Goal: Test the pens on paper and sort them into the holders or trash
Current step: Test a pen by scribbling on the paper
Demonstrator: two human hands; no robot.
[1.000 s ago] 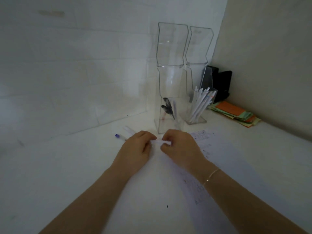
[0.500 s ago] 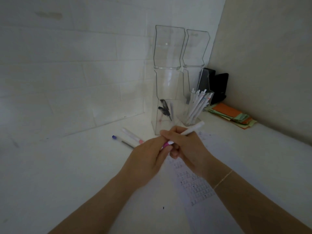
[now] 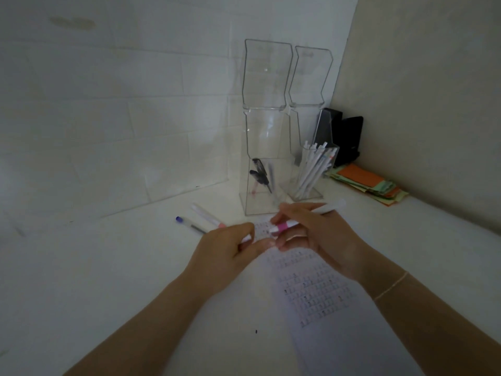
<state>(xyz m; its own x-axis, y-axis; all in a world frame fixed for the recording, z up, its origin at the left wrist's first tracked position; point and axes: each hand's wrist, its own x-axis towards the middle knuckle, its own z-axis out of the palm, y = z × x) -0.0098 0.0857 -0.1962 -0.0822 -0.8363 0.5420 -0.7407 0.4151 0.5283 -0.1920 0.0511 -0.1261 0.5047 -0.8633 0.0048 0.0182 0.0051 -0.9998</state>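
Two hands met over the desk (image 3: pixel 81 267), a white top tucked into a corner. White tiled wall (image 3: pixel 108 118) ran along the left, a plain beige wall (image 3: pixel 433 104) along the right, and the light was dim. The right hand (image 3: pixel 322 240) pinched a white pen (image 3: pixel 311 215) with a pink band, its barrel pointing up and to the right. The left hand (image 3: pixel 225 253) had its fingers curled around something small and white, just beside the pen's tip; it was too blurred to name. Under both hands lay the paper (image 3: pixel 320 294), covered with rows of small marks. Left of it, two more pens sat on the desk: a blue-capped pen (image 3: pixel 189 225) and a pink-tipped pen (image 3: pixel 207 215), side by side. Behind stood a tall clear holder (image 3: pixel 264 183) with a few dark pens inside, and to its right a short clear holder (image 3: pixel 311 172) full of white pens. Two clear stands (image 3: pixel 287 74) rose at the back, a black object (image 3: pixel 344 137) filled the corner, and coloured notes (image 3: pixel 371 185) were stacked along the beige wall.
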